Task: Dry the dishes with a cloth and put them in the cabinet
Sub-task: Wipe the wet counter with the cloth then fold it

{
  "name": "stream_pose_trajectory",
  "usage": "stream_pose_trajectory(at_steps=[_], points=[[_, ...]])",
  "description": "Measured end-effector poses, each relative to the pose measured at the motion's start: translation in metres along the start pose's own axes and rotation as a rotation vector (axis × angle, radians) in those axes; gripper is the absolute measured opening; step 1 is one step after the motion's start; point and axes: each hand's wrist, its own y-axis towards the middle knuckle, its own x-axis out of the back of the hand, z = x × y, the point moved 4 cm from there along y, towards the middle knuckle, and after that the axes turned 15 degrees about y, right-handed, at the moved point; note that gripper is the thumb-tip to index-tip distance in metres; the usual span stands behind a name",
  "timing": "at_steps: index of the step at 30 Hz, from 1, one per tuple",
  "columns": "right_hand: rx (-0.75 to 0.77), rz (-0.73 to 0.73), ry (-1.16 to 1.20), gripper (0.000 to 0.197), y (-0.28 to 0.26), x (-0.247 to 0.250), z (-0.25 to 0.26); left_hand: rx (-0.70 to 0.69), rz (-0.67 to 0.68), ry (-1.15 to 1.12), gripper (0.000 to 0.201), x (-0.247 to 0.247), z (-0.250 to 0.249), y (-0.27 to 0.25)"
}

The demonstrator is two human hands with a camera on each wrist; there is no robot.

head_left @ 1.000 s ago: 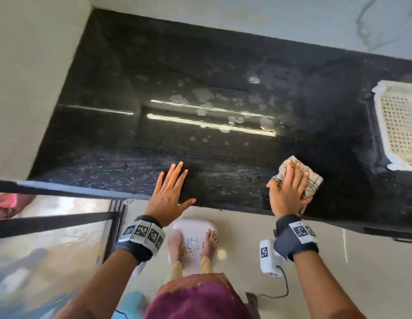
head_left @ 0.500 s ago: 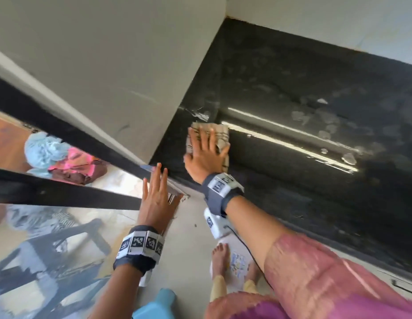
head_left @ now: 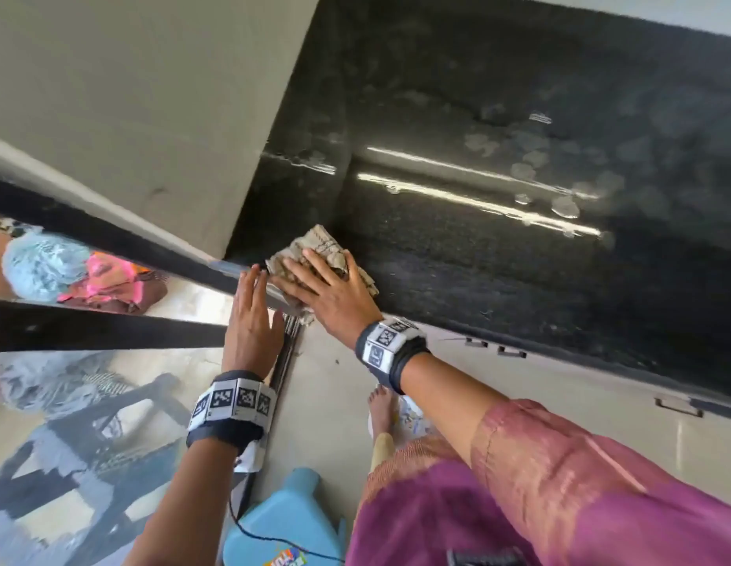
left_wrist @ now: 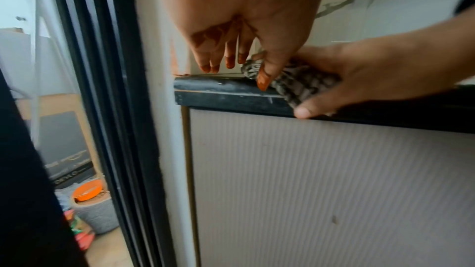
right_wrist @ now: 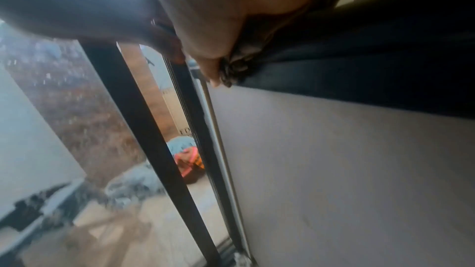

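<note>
No dishes show in any view. A crumpled beige patterned cloth (head_left: 321,247) lies at the front left corner of the black countertop (head_left: 498,279). My right hand (head_left: 327,288) lies on it with fingers spread, and in the left wrist view its thumb hooks round the cloth (left_wrist: 303,84) at the counter's front edge. My left hand (head_left: 253,316) is just left of it, fingers straight, and its fingertips (left_wrist: 226,62) touch the counter's corner by the wall. It holds nothing. Pale cabinet fronts (head_left: 559,386) run under the counter.
A beige wall (head_left: 151,96) closes off the counter's left end. A black sliding-door frame (head_left: 90,324) stands left of my left hand. Water marks (head_left: 559,202) dot the counter's middle. A blue stool (head_left: 290,520) sits on the floor by my bare foot (head_left: 382,406).
My right hand has swept the cloth from the counter's right front to the left wall, then back to the front corner. My left hand left the counter top for the corner edge.
</note>
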Motion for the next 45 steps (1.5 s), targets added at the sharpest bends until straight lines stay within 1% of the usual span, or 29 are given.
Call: stream_pose_trajectory(at_steps=[3, 6, 8, 10, 14, 16, 17, 21, 24, 26, 28, 30, 31, 33, 35, 38, 39, 40, 41, 42, 44, 45], points=[[-0.049, -0.066, -0.043, 0.066, -0.065, -0.003, -0.034, -0.119, 0.049, 0.023, 0.063, -0.009, -0.035, 0.003], [-0.128, -0.204, -0.07, 0.066, -0.135, -0.001, -0.074, -0.319, 0.12, 0.072, 0.059, -0.024, -0.087, 0.008], [-0.181, -0.281, -0.089, 0.077, -0.174, 0.004, -0.1, -0.459, 0.131, 0.139, 0.06, -0.033, -0.119, 0.007], [-0.27, -0.336, -0.072, 0.081, -0.215, 0.01, -0.125, -0.624, 0.145, 0.212, 0.066, -0.044, -0.157, -0.002], [-0.497, -0.407, -0.013, 0.073, -0.3, 0.019, -0.173, -0.87, 0.174, 0.318, 0.071, -0.057, -0.238, -0.033], [-0.601, -0.415, 0.042, 0.07, -0.341, 0.024, -0.195, -0.944, 0.166, 0.346, 0.072, -0.064, -0.276, -0.043], [-0.633, -0.414, 0.065, 0.072, -0.358, 0.026, -0.205, -0.968, 0.164, 0.359, 0.072, -0.066, -0.292, -0.046], [-0.755, -0.429, 0.138, 0.088, -0.425, 0.041, -0.247, -1.071, 0.154, 0.42, 0.074, -0.074, -0.354, -0.055], [-0.842, -0.445, 0.218, 0.091, -0.465, 0.049, -0.274, -1.096, 0.179, 0.521, 0.072, -0.079, -0.385, -0.058], [-0.891, -0.455, 0.261, 0.091, -0.486, 0.054, -0.291, -1.087, 0.208, 0.587, 0.073, -0.081, -0.396, -0.059], [-0.91, -0.458, 0.293, 0.089, -0.5, 0.058, -0.303, -1.082, 0.235, 0.605, 0.075, -0.083, -0.397, -0.059], [-0.9, -0.498, 0.328, 0.087, -0.514, 0.059, -0.313, -1.077, 0.274, 0.61, 0.078, -0.086, -0.392, -0.056], [-0.906, -0.54, 0.351, 0.087, -0.521, 0.061, -0.318, -1.072, 0.299, 0.606, 0.079, -0.086, -0.391, -0.054], [-0.993, -0.67, 0.409, 0.085, -0.537, 0.061, -0.328, -1.058, 0.359, 0.583, 0.075, -0.082, -0.395, -0.052], [-1.135, -0.874, 0.524, 0.074, -0.549, 0.075, -0.332, -1.021, 0.46, 0.551, 0.066, -0.081, -0.398, -0.049], [-1.385, -1.151, 0.849, 0.051, -0.553, 0.106, -0.333, -0.956, 0.598, 0.481, 0.057, -0.076, -0.403, -0.045], [-1.426, -1.225, 0.977, 0.048, -0.548, 0.12, -0.331, -0.932, 0.626, 0.435, 0.054, -0.073, -0.404, -0.042], [-1.436, -1.293, 1.122, 0.046, -0.541, 0.128, -0.331, -0.91, 0.647, 0.395, 0.052, -0.069, -0.406, -0.04], [-1.424, -1.352, 1.279, 0.042, -0.533, 0.137, -0.331, -0.894, 0.654, 0.352, 0.048, -0.064, -0.409, -0.037], [-1.406, -1.359, 1.451, 0.038, -0.522, 0.146, -0.327, -0.876, 0.649, 0.305, 0.045, -0.06, -0.413, -0.034], [-1.28, -1.286, 1.773, 0.039, -0.495, 0.161, -0.317, -0.818, 0.598, 0.145, 0.038, -0.04, -0.426, -0.028], [-1.19, -1.248, 1.864, 0.039, -0.479, 0.171, -0.308, -0.788, 0.575, 0.042, 0.037, -0.028, -0.434, -0.026]])
